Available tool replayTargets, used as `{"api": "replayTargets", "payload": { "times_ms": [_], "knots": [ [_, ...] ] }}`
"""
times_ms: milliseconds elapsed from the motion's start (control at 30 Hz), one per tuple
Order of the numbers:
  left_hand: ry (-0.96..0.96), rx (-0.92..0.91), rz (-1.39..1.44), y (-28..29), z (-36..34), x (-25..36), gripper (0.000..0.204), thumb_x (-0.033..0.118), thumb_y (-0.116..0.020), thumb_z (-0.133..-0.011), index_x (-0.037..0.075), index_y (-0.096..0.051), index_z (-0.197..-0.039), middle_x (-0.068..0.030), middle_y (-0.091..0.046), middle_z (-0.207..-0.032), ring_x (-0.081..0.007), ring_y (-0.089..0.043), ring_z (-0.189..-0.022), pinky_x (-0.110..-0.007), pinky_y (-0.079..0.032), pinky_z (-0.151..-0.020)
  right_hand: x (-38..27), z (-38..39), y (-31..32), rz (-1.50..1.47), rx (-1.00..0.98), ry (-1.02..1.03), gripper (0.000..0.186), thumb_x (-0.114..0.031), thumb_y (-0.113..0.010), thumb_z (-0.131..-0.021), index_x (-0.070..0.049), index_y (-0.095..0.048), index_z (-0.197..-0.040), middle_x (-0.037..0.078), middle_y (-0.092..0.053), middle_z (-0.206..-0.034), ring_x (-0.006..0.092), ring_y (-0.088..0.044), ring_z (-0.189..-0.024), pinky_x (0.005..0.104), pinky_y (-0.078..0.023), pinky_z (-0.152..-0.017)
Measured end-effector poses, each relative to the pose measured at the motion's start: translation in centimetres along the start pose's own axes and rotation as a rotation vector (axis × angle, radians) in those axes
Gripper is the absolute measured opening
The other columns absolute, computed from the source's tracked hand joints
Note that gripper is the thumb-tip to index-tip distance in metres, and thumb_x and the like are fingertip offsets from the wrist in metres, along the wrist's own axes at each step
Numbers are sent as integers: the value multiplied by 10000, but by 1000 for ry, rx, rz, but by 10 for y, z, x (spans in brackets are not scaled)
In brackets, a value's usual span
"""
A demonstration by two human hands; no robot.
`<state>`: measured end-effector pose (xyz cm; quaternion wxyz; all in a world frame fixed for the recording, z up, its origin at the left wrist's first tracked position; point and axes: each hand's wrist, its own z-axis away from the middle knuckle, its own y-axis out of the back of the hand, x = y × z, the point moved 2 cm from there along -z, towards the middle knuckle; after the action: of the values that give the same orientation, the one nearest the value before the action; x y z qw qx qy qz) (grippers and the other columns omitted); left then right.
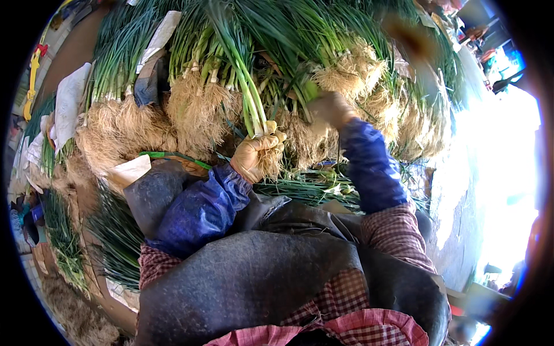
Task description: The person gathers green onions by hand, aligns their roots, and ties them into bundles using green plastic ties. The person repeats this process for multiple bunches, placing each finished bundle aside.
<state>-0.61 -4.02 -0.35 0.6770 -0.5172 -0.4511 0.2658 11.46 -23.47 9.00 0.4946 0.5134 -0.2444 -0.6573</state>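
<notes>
My left hand [254,157], in a pale tan glove, is closed around a few green onions [250,104] just above their roots. Their white ends and stringy roots show at the fist, and the long green leaves lean up and away over the pile. To the right, my right hand [332,109] is gloved as well and smeared by motion. It is beside the stems and roots of other onions, with a blurred bright green piece at its fingers; whether it grips that piece is unclear. Bunched green onions with tan roots [199,109] lie just beyond both hands.
More rooty onion bunches [124,124] spread to the left and right. Loose green leaves [311,187] lie between my arms, close to my dark apron [248,282]. Another leaf heap [112,230] is at the lower left. A yellow tool-like object [32,86] stands at the far left.
</notes>
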Motion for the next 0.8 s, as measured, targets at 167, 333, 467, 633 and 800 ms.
{"api": "replayTargets", "payload": {
  "times_ms": [167,333,467,633,800],
  "knots": [
    [-79,14,-1,-3,8,10,257,1,-649,-842,138,-600,-1054,-43,-560,-952,-134,-480,-752,-287,-421,-628,14,100,90,-999,303,-81,231,-140,-655,-867,1,-637,-1049,144,-661,-839,219,-652,-747,348,-567,-695],
    [-28,164,-24,-10,10,13,235,23,-642,-874,70,-585,-1097,-119,-617,-1034,-238,-617,-936,-389,-562,-799,18,108,53,-1492,-8,277,193,-184,-583,-879,-4,-648,-851,176,-684,-970,277,-661,-874,387,-507,-888],
    [67,73,65,-21,13,-2,290,18,-605,-892,5,-545,-1175,-128,-655,-1090,-270,-667,-995,-449,-572,-930,12,80,-47,-1094,24,337,283,-276,-569,-937,-26,-697,-970,136,-707,-898,277,-657,-938,404,-413,-1020],
    [61,228,-76,-25,16,-23,238,-81,-600,-845,-22,-627,-1074,-143,-672,-1105,-260,-665,-1016,-364,-562,-903,0,61,-91,-1390,-114,159,256,-236,-624,-933,-21,-671,-1064,45,-653,-799,104,-565,-635,213,-460,-560],
    [-93,272,-219,-26,11,-17,231,-115,-582,-838,-40,-620,-1052,-185,-657,-1166,-274,-658,-1040,-379,-548,-937,7,54,-57,-1260,103,150,142,-97,-594,-919,-1,-670,-991,69,-662,-758,129,-584,-553,252,-497,-541]
  ]
}}
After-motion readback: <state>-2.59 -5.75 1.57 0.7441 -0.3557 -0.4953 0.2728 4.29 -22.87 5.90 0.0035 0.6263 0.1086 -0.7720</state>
